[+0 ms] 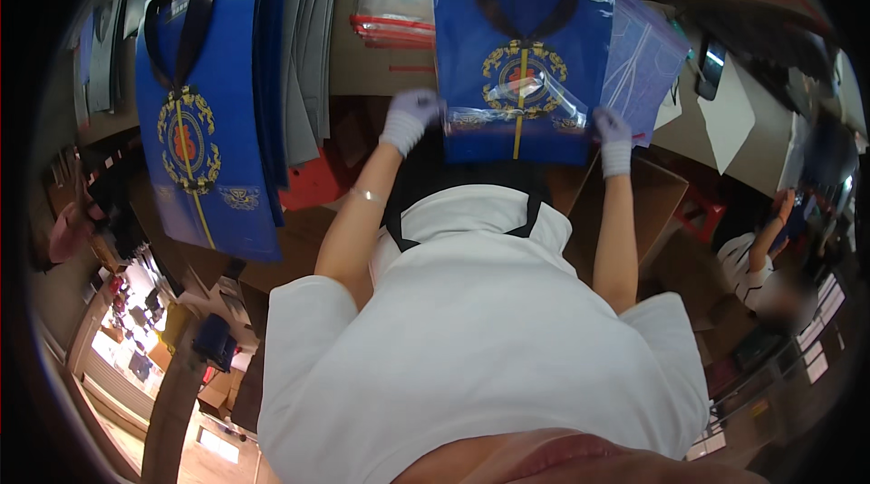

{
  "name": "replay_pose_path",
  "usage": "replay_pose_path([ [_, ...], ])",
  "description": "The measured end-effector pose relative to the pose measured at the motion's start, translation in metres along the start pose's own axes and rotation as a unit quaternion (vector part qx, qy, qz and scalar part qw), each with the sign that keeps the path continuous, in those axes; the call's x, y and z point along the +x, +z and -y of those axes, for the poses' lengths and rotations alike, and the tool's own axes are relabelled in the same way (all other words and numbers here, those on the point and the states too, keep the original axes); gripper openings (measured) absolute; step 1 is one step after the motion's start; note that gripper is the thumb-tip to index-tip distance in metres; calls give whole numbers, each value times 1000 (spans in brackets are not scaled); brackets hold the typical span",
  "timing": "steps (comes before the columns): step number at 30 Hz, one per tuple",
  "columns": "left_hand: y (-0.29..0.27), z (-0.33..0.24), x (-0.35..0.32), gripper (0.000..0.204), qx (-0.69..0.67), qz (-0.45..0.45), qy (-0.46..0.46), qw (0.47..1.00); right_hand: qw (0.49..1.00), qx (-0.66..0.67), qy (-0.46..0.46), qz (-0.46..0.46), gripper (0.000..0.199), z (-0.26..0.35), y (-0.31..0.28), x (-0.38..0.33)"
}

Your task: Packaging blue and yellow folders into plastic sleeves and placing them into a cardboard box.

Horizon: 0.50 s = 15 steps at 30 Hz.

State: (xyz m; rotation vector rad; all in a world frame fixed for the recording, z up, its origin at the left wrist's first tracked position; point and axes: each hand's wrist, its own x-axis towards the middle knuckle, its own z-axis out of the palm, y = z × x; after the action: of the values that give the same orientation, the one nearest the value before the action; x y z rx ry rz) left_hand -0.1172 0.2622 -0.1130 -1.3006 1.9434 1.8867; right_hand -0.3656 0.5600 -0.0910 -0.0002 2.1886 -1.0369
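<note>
A folded blue garment [519,49] with a dark collar and a gold emblem lies in front of me on the table, with a clear plastic bag [535,96] over its lower part. My left hand [410,118], in a pale glove, grips the lower left corner of the garment and the bag's edge. At the lower right corner, my gloved right hand [613,140] holds the same edge. Under the garment on the right lies a pile of clear plastic bags [645,58].
A stack of the same folded blue garments [204,112] lies to the left, next to grey sheets [308,40]. More clear bags with red strips [391,4] lie at the back. A dark phone [710,67] and white paper [729,112] lie right. Another person [770,257] sits at far right.
</note>
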Motion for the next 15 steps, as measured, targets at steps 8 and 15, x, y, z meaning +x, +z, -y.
replay_pose_path([
  [8,-11,-16,-89,10,88,198,54,975,970,177,-161,-48,20,27,19,-117],
  [15,-7,-58,-108,16,-120,307,103,939,824,-114,-555,-17,27,234,-50,-243],
])
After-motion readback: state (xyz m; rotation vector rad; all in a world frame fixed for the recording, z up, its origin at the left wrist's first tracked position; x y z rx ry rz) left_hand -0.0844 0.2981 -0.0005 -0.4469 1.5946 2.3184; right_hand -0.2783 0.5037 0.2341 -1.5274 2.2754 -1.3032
